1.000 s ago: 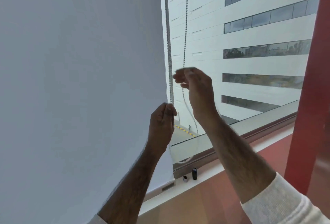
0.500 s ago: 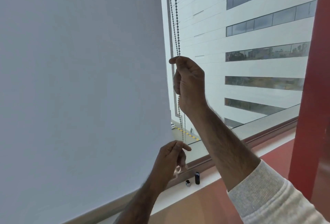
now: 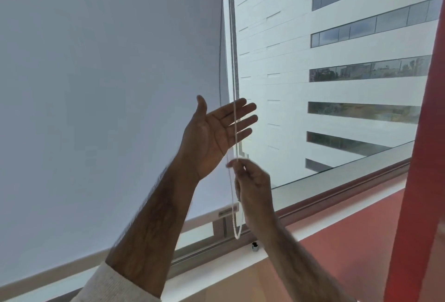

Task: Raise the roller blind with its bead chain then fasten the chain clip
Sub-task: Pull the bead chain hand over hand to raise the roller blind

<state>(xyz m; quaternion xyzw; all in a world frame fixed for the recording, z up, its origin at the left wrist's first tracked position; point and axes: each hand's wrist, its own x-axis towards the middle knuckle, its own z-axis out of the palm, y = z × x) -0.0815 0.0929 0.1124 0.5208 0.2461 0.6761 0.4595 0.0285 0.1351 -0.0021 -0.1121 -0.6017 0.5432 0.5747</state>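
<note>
Pale grey fabric of the roller blind fills the left of the view, its bottom rail hanging low, just above the brown window frame — so the raising step is, as I judge it, barely begun. Clear glass to the right shows a white office building outside, and a red column stands at the far right edge beside a red-brown sill.

Along the blind's right edge runs the white bead chain, its loop ending low near the frame. The left hand is held up flat and open behind the chain, fingers spread wide and gripping nothing. The right hand sits lower, its fingers pinched shut on the chain just under the left palm.

Next, by my reading, the open hand must close on the correct strand higher up and pull down — hand over hand — until the fabric rolls up. A small dark clip-like fitting sits on the ledge below the loop; whether it is the chain clip I cannot tell.
</note>
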